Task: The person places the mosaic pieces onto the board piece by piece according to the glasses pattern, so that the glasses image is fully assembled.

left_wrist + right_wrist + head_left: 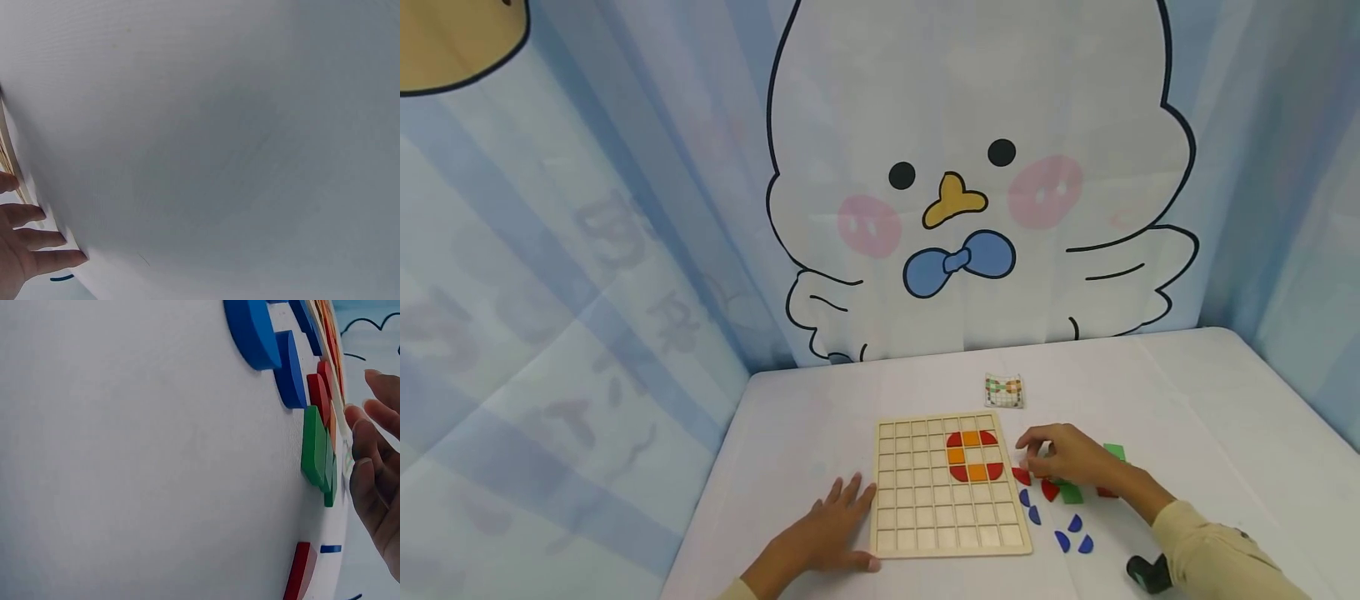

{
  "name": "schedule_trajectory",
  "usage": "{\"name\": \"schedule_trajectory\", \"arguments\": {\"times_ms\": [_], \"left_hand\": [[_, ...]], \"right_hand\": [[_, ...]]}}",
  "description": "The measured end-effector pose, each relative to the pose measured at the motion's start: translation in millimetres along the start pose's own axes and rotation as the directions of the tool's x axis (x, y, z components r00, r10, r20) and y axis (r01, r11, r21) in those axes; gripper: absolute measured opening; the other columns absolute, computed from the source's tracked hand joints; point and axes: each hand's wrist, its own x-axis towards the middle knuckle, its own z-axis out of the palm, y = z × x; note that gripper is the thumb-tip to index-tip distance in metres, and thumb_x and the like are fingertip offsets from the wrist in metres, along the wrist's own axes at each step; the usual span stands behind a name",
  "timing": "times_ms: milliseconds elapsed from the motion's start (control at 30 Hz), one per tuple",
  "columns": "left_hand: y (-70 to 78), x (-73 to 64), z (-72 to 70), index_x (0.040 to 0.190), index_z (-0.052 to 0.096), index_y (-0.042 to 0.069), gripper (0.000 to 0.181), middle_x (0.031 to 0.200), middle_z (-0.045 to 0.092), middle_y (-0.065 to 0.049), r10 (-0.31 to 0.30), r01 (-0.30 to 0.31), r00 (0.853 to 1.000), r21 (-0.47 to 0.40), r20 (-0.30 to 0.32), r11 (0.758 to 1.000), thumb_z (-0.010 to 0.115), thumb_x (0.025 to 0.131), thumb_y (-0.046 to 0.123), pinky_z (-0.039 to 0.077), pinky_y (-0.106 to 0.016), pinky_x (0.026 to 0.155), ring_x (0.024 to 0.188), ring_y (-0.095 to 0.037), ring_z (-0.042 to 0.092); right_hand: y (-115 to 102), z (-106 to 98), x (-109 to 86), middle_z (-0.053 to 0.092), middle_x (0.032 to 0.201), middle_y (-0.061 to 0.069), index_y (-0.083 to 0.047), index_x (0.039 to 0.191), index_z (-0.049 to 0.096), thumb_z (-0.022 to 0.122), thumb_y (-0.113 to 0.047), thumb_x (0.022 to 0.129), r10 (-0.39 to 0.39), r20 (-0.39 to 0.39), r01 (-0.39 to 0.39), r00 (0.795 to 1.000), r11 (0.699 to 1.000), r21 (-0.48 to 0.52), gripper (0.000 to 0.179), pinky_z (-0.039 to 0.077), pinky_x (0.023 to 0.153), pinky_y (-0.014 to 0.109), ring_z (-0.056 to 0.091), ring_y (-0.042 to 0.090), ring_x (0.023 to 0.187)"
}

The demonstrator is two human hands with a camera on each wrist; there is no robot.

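A wooden grid board (917, 504) lies on the table; red quarter-round pieces (995, 472) and orange square pieces (977, 472) form a ring in its upper right. Spread flat, my left hand (829, 529) rests on the table against the board's left edge, fingers straight. To the right of the board my right hand (1066, 454) hovers over loose pieces, its fingers loosely bent. Nothing shows between finger and thumb in the right wrist view. Below it lie a red piece (1022, 476), another red piece (1050, 490) and a green piece (1071, 493).
Several blue rounded pieces (1062, 542) lie right of the board's lower half. A small pattern card (1004, 391) lies behind the board. A black object (1148, 575) sits by the right sleeve. A green piece (1114, 451) shows beyond the right wrist. A cartoon-printed curtain (865, 125) hangs behind the table.
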Motion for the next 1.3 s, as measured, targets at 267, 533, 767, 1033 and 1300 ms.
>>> {"name": "schedule_trajectory", "arguments": {"times_ms": [267, 533, 767, 1033, 1300], "left_hand": [[-0.4, -1.6, -1.5, 0.159, 0.029, 0.016, 0.110, 0.165, 0.023, -0.019, -0.004, 0.004, 1.000, -0.002, 0.003, 1.000, 0.069, 0.075, 0.074, 0.039, -0.069, 0.105, 0.148, -0.049, 0.025], [-0.9, -0.8, 0.4, 0.159, 0.030, 0.017, 0.110, 0.165, 0.023, -0.018, -0.013, 0.013, 1.000, -0.013, 0.003, 1.000, 0.070, 0.074, 0.074, 0.039, -0.069, 0.106, 0.149, -0.049, 0.025], [-1.0, 0.7, 0.6, 0.159, 0.030, 0.018, 0.109, 0.166, 0.023, -0.016, -0.030, 0.030, 0.999, -0.021, 0.011, 0.999, 0.070, 0.074, 0.074, 0.038, -0.068, 0.106, 0.150, -0.047, 0.025], [-1.2, 1.2, 0.8, 0.159, 0.029, 0.019, 0.110, 0.166, 0.024, -0.017, -0.024, 0.024, 1.000, -0.002, 0.001, 1.000, 0.069, 0.073, 0.075, 0.039, -0.068, 0.105, 0.149, -0.048, 0.026], [-1.3, -0.5, 1.9, 0.159, 0.029, 0.019, 0.110, 0.166, 0.023, -0.017, -0.021, 0.021, 1.000, -0.015, -0.006, 1.000, 0.069, 0.073, 0.075, 0.038, -0.068, 0.106, 0.149, -0.048, 0.025]], "right_hand": [[8.0, -8.6, -8.8, 0.065, 0.087, -0.008, -0.013, 0.110, 0.074, 0.080, -0.029, 0.085, 0.016, -0.040, -0.019, 0.999, 0.997, -0.077, 0.030, 0.044, 0.061, 0.021, 0.051, 0.011, 0.072], [12.5, -10.7, -14.4, 0.068, 0.096, -0.006, -0.016, 0.106, 0.075, 0.082, -0.025, 0.083, 0.035, -0.040, -0.039, 0.999, 0.993, -0.108, 0.025, 0.045, 0.065, 0.021, 0.051, 0.013, 0.080], [13.7, -7.2, -9.6, 0.066, 0.096, -0.007, -0.016, 0.102, 0.080, 0.084, -0.024, 0.081, 0.007, -0.074, -0.019, 0.997, 0.986, -0.163, 0.023, 0.047, 0.068, 0.020, 0.054, 0.011, 0.084], [9.5, -6.0, -8.2, 0.061, 0.096, -0.006, -0.013, 0.108, 0.080, 0.083, -0.024, 0.082, 0.032, -0.027, -0.037, 0.999, 0.979, -0.198, 0.028, 0.047, 0.068, 0.021, 0.052, 0.012, 0.084], [5.9, -4.6, -6.1, 0.065, 0.102, -0.006, -0.018, 0.102, 0.074, 0.082, -0.020, 0.083, 0.080, 0.018, -0.076, 0.997, 0.985, -0.155, 0.021, 0.053, 0.089, 0.037, 0.055, 0.015, 0.093]]}}
